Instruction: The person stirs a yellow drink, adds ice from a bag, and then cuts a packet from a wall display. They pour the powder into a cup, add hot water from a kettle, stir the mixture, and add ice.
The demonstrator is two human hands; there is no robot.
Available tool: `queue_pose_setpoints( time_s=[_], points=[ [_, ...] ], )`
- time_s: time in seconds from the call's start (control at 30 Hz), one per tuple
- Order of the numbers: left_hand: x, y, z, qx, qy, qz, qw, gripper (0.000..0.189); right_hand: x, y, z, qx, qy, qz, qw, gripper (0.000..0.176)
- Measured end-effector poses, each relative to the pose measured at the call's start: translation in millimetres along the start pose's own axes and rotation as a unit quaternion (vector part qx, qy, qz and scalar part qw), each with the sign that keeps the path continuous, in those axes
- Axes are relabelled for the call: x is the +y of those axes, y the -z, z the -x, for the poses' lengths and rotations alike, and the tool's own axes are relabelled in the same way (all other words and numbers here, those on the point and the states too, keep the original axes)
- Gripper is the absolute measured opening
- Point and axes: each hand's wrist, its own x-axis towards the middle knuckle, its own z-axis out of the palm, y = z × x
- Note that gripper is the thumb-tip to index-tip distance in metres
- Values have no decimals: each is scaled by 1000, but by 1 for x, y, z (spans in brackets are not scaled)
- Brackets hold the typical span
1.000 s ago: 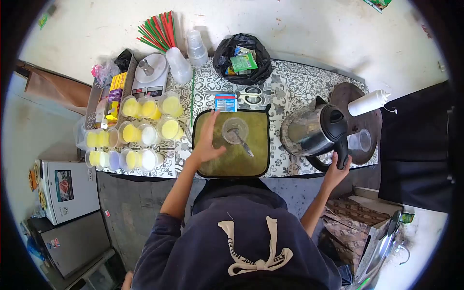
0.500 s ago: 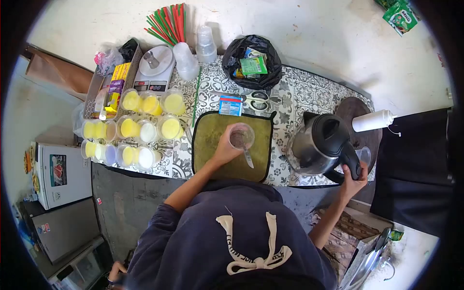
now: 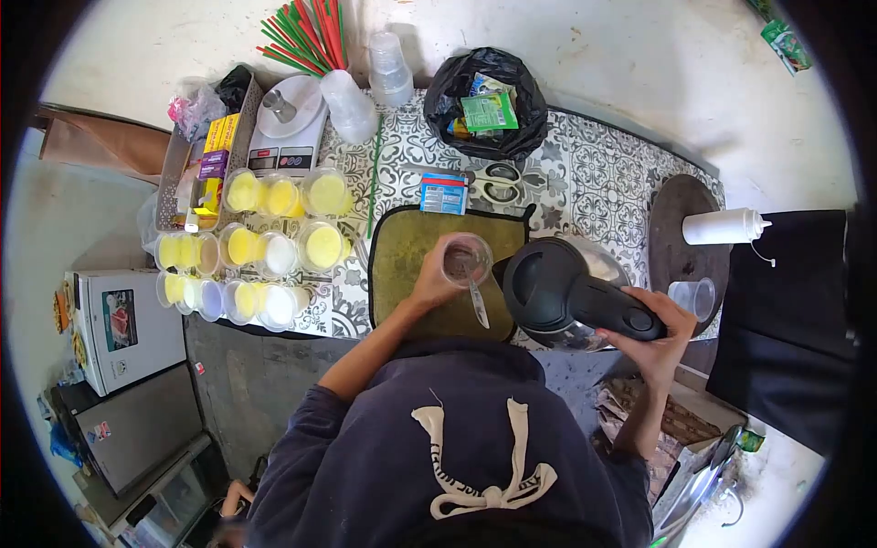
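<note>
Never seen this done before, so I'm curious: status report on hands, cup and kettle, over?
Left hand holding clear cup. Right hand gripping kettle by handle, spout beside cup. Spoon jutting over rim, near spout.

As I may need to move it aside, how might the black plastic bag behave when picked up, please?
The black plastic bag would probably be floppy, as its thin sides are crumpled. It looks light for its size, since only small packets show inside. Lifted by one side, its open mouth might let them slip out.
</note>
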Motion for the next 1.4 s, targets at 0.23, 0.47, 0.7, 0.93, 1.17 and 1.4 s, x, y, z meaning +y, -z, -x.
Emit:
queue_pose_setpoints(
  time_s=[0.23, 0.47, 0.7, 0.93, 1.17, 1.4],
  points=[
    [0, 2, -1, -12, -13, 14, 1000, 54, -18, -9, -18, -52, 42, 22, 998, 47],
    [-9, 1, 1, -22, 15, 38, 999, 58, -24, -13, -25, -70, 67, 52, 994, 46],
    [-3, 2, 1, -28, 50, 70, 996, 55, -30, -11, -30, -76, 82, 71, 991, 46],
    [-2, 2, 1, -21, 16, 21, 999, 53, -33, -11, -29, -68, 79, 73, 992, 48],
    [1, 2, 1, -14, 19, 42, 999, 51, -35, -10, -27, -62, 79, 82, 992, 48],
    [3, 3, 0, -14, 7, 14, 1000, 50, -36, -12, -23, -56, 71, 84, 992, 46]
  ],
)
